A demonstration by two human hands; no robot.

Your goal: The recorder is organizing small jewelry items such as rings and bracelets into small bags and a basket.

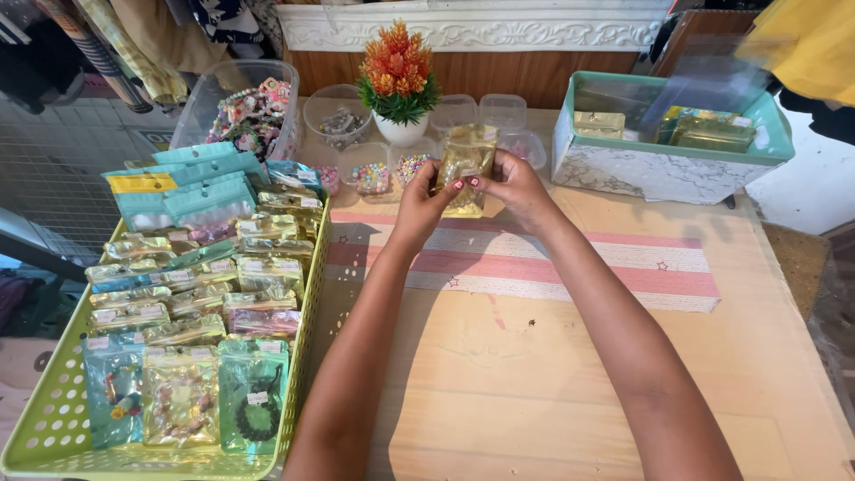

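We worked at a pale wooden table (534, 392) with a pink and white striped mat (570, 263) lying across its far half. Our left hand (427, 200) and right hand (515, 185) were raised over the mat's far edge, both pinched shut on 1 small gold pouch (467, 160) held upright between them, fingertips on its lower part. At the table's left edge sat a green basket (53, 428) packed with gold and teal pouches, close beside our left forearm. Behind the pouch stood an orange plant (398, 71) in a white pot, with clear tubs of beads (374, 174) around it. A teal-rimmed box (663, 165) stood at the far right, well apart from our hands. The near half of the table lay bare between our forearms. Clothes (116, 44) hung at the upper left.
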